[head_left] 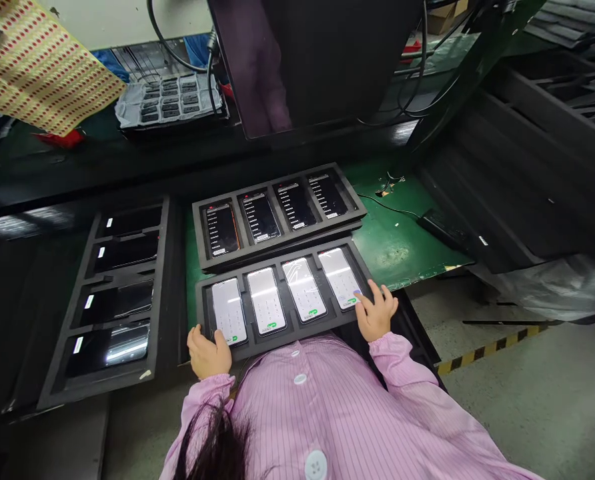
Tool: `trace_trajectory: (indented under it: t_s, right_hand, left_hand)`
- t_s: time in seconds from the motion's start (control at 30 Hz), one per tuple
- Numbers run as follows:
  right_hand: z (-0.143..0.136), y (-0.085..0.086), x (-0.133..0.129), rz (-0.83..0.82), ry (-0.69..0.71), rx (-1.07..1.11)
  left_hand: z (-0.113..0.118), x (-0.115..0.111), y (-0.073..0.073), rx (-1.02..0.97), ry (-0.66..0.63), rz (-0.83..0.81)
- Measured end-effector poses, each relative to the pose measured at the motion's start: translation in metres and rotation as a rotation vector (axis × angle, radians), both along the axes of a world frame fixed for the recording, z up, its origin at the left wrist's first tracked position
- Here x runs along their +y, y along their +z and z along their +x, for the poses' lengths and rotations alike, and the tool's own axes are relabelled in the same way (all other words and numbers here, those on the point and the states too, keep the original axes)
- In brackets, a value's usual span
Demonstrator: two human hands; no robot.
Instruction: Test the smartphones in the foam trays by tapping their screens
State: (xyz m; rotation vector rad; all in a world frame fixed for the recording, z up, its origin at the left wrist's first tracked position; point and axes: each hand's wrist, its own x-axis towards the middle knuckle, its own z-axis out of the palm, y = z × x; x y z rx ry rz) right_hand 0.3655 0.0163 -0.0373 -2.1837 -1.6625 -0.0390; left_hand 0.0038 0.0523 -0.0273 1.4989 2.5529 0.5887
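A black foam tray (255, 343) lies in front of me with several phones in its slots, their white screens lit with a dial pad. My left hand (209, 351) grips the tray's left front corner, thumb over the rim and fingers round the edge. My right hand (376, 313) is at the right end with its fingers spread; one digit reaches the lower part of the rightmost phone (338, 275). Whether it touches the glass, I cannot tell. To its left are a third phone (303, 287), another phone (266, 297) and the leftmost phone (228, 307).
Behind stands a second foam tray (277, 241) of phones showing dark list screens. More dark phones lie in a tray (161, 287) at left. A green work surface (392, 247) extends right, with a cable and black adapter (442, 230). A dark monitor (322, 60) hangs above.
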Motion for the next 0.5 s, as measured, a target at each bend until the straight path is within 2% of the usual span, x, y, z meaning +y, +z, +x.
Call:
trace_trajectory:
  t_s: [0.1, 0.3, 0.5]
  right_hand:
    - [0.005, -0.002, 0.001, 0.047, -0.103, -0.003]
    - [-0.002, 0.004, 0.006, 0.065, -0.002, 0.017]
    - [-0.01, 0.006, 0.012, -0.042, 0.018, -0.036]
  left_hand:
    - [0.0, 0.0, -0.001, -0.001, 0.011, -0.004]
    - [-0.001, 0.0, -0.001, -0.01, 0.014, -0.009]
    - [0.001, 0.001, 0.001, -0.023, 0.025, -0.021]
